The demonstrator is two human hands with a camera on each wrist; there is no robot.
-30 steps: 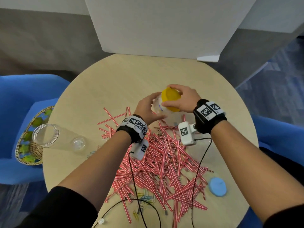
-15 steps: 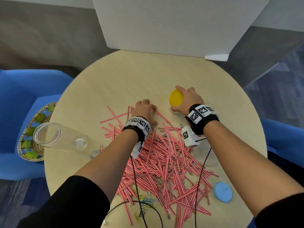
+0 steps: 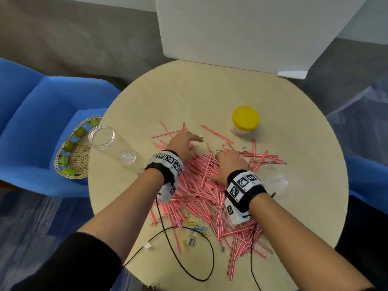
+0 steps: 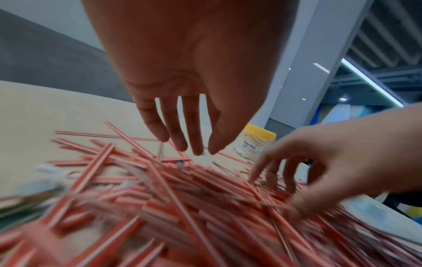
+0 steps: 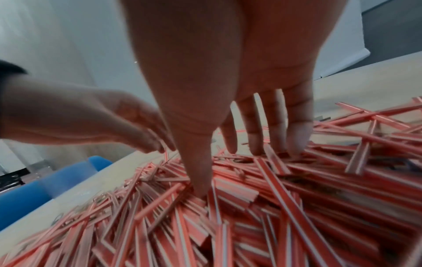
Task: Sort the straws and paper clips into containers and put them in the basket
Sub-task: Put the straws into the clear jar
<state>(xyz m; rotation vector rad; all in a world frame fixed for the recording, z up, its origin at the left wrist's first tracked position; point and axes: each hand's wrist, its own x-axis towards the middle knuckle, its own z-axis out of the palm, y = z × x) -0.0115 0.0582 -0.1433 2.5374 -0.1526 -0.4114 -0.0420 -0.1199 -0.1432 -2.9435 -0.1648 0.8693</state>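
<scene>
Red-and-white striped straws (image 3: pixel 201 192) lie in a big heap across the middle of the round table (image 3: pixel 210 91). Coloured paper clips (image 3: pixel 198 229) are scattered at the heap's near edge. My left hand (image 3: pixel 194 140) hovers with straight fingers (image 4: pixel 175 137) over the heap's far left edge and holds nothing. My right hand (image 3: pixel 224 154) is spread on the heap, thumb and fingertips (image 5: pixel 297 144) pressing into the straws (image 5: pixel 251 207). A jar with a yellow lid (image 3: pixel 245 120) stands upright beyond both hands. The woven basket (image 3: pixel 73 152) sits on a blue chair to the left.
An empty clear jar (image 3: pixel 111 143) lies on its side at the table's left edge, mouth toward the basket. Another clear container (image 3: pixel 273 178) lies right of my right wrist. Black wrist cables (image 3: pixel 189 259) loop over the near edge. A white panel (image 3: pixel 252 28) stands behind the table.
Both hands held the yellow-lidded jar a second ago. They have let it go, and it now stands alone. Both hands have drawn back onto the straw heap.
</scene>
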